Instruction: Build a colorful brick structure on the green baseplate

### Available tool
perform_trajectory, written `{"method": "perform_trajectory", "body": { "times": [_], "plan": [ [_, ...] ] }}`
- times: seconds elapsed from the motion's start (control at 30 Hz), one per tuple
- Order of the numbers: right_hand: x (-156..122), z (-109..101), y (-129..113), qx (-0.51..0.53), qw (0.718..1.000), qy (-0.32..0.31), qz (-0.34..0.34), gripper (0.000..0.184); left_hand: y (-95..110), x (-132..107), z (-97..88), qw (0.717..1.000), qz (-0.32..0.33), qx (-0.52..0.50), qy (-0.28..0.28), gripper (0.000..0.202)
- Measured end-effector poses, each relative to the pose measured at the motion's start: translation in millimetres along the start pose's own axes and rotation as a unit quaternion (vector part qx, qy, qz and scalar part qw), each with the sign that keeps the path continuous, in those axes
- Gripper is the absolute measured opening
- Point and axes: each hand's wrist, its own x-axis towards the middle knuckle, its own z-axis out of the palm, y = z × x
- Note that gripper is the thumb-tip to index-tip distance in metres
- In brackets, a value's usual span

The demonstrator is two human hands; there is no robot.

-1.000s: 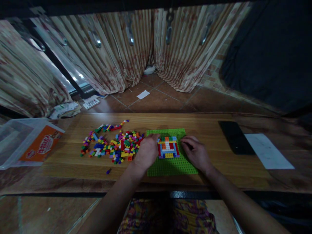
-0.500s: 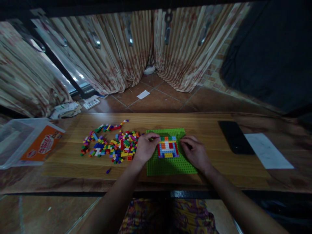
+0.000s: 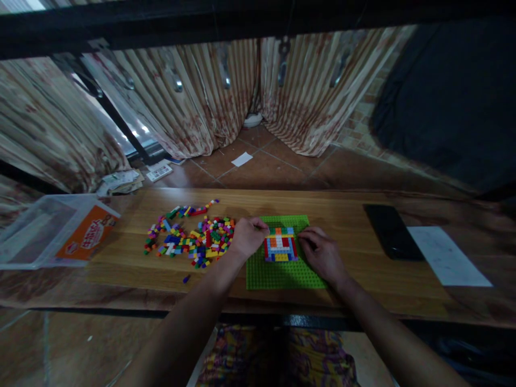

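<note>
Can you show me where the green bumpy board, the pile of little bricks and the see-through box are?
green board (image 3: 282, 277): head view, bare studs near its front edge
pile of bricks (image 3: 208, 239): head view, among its middle bricks
see-through box (image 3: 89, 235): head view, orange label on its side

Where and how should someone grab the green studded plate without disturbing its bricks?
Probably by the left and right edges of the green studded plate, near its front corners, coming from the near side: it lies flat, its front strip is bare, and the brick build sits farther back.

baseplate (image 3: 278, 278): green | loose bricks (image 3: 208, 238): multicoloured | box label (image 3: 86, 234): orange | curtains (image 3: 201, 102): striped
</note>
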Motion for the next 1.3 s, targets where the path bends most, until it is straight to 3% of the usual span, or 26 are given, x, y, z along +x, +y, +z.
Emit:
{"method": "perform_trajectory", "body": {
  "times": [0.2,0.43,0.53,0.63,0.8,0.93,1.1,1.3],
  "plan": [
    [1.1,1.4,0.2,0.002,1.000,-0.009,-0.007,0.019,8.8,-8.5,0.9,0.997,0.019,0.072,0.021,0.014],
    [2.7,-11.1,-12.0,0.044,0.997,0.040,0.050,0.024,-11.2,-35.1,-8.1,0.994,0.020,-0.024,0.106,0.028],
    [13.9,-16.3,-29.2,0.050,0.997,0.031,0.047,0.027,-28.4,-66.1,-22.8,0.990,0.004,-0.091,0.111,0.028],
    [33.1,-11.5,-53.3,0.010,0.999,-0.028,-0.010,0.031,-43.4,-107.3,-36.7,0.987,-0.034,-0.118,0.100,0.027],
    [47.3,19.1,-87.0,-0.120,0.980,-0.147,-0.054,0.041,-62.2,-168.8,-55.7,0.981,-0.098,-0.133,0.107,0.029],
    [32.3,40.4,-90.4,-0.193,0.969,-0.143,-0.059,0.052,-78.9,-197.7,-70.7,0.970,-0.153,-0.143,0.124,0.037],
    [20.7,45.9,-78.3,-0.218,0.970,-0.084,-0.069,0.051,-92.0,-208.0,-80.7,0.963,-0.160,-0.150,0.155,0.036],
    [31.4,44.1,-63.4,-0.233,0.967,-0.074,-0.071,0.052,-87.5,-189.5,-88.8,0.969,-0.126,-0.113,0.181,0.035]
  ]
}}
